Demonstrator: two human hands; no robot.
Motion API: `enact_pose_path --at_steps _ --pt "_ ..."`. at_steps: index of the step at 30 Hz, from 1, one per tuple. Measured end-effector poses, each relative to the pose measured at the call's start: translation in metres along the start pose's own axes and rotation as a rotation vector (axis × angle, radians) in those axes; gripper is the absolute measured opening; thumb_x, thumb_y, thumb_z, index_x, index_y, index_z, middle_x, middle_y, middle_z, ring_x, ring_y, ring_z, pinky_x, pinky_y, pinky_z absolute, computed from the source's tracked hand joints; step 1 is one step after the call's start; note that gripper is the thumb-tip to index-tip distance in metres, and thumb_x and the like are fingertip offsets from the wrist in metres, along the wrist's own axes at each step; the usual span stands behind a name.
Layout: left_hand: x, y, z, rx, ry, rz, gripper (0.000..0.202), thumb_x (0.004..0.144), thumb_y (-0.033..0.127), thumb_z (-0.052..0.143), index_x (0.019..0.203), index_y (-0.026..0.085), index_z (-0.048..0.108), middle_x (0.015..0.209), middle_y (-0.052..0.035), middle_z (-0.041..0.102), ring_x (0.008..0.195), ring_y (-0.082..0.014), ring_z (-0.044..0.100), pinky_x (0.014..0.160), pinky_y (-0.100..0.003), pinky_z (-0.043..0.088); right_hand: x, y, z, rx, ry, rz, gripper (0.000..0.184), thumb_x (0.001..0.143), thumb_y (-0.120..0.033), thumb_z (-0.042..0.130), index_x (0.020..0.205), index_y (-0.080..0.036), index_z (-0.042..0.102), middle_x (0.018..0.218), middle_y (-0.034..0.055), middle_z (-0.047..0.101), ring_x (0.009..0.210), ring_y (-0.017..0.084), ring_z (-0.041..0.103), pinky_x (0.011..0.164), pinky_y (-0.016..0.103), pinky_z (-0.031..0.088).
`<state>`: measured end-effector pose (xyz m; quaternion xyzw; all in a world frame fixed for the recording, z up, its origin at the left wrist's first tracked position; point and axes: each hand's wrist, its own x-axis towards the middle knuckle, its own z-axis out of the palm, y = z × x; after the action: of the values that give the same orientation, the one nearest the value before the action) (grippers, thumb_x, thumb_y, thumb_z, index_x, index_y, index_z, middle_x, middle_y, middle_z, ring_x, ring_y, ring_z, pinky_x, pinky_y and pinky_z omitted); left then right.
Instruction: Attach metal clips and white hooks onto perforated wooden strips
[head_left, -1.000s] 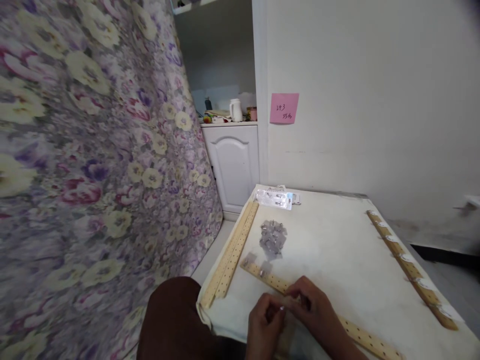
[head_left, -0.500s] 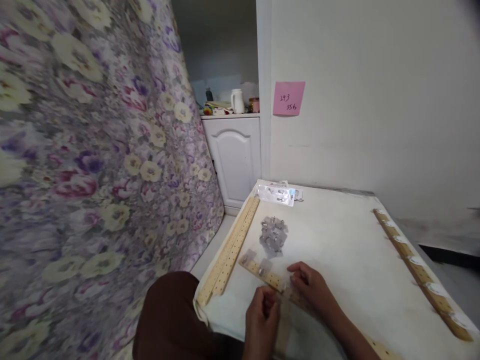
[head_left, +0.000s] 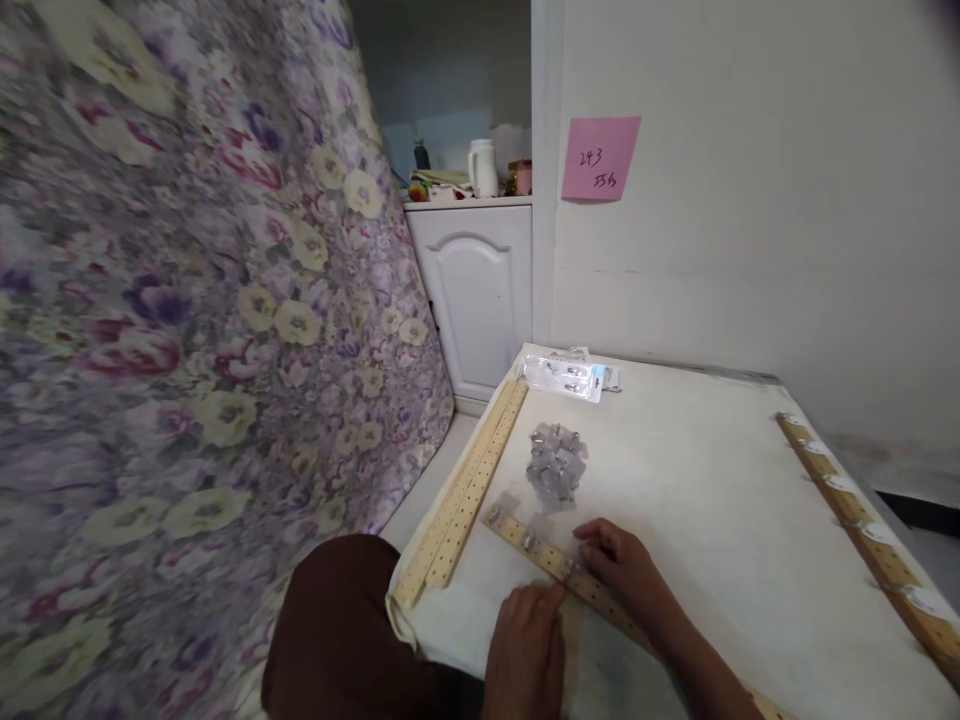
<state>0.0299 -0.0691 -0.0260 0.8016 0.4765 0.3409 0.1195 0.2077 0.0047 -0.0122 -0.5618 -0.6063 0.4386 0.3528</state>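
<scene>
A pale wooden strip with holes lies slantwise on the table in front of me. Metal clips with clear plastic tabs sit along its far-left part, one of them a clip near the middle of the bare stretch. My right hand is over the strip, fingers curled at another small metal clip. On the near side is my left hand, back upward, its bent fingertips against the strip's near edge; what they grip is hidden. A pile of metal clips with clear tabs lies beyond the strip.
Two more holed wooden strips lie along the table's left edge. A clear blister pack is at the back. Along the right edge runs a strip fitted with white round pieces. A floral curtain hangs at left.
My left hand has turned over, its back now upward and fingers lowered to the strip's edge. The right hand stays near the same clip. The view has shifted slightly.
</scene>
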Motion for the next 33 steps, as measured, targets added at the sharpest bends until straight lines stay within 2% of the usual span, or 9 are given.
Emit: enact_pose_path --at_steps 6,16,25,33 --pt "-0.002 -0.002 0.001 0.031 0.007 0.006 0.039 0.084 0.006 0.042 0.122 0.016 0.048 0.104 -0.0106 0.060 0.094 -0.0212 0.055 0.081 -0.038 0.051 0.003 0.003 0.000 -0.014 -0.018 0.010 0.025 0.073 -0.023 0.047 0.091 -0.016 0.063 0.075 0.0031 0.067 0.068 0.018 0.059 0.066 0.029 0.044" --pt "0.004 0.008 -0.005 0.082 -0.140 -0.091 0.042 0.082 0.004 0.039 0.120 0.016 0.052 0.106 -0.0106 0.061 0.096 -0.0220 0.054 0.086 -0.041 0.048 0.003 0.005 0.000 -0.038 -0.015 0.009 0.026 0.074 -0.026 0.048 0.092 -0.016 0.065 0.082 0.0060 0.071 0.076 0.021 0.064 0.071 0.031 0.046" --pt "0.003 0.009 -0.006 0.112 -0.141 -0.103 0.045 0.081 0.004 0.039 0.122 0.020 0.052 0.105 -0.0087 0.060 0.095 -0.0206 0.053 0.085 -0.040 0.047 0.004 0.009 0.001 -0.042 -0.016 0.006 0.028 0.075 -0.027 0.049 0.095 -0.015 0.065 0.085 0.0066 0.072 0.078 0.021 0.064 0.073 0.032 0.047" --pt "0.003 0.008 -0.003 0.096 -0.157 -0.093 0.047 0.081 0.002 0.038 0.124 0.016 0.049 0.107 -0.0107 0.058 0.096 -0.0224 0.052 0.085 -0.043 0.047 0.002 0.008 0.000 -0.031 -0.009 0.003 0.027 0.076 -0.028 0.049 0.094 -0.016 0.065 0.082 0.0056 0.072 0.077 0.021 0.064 0.073 0.033 0.047"
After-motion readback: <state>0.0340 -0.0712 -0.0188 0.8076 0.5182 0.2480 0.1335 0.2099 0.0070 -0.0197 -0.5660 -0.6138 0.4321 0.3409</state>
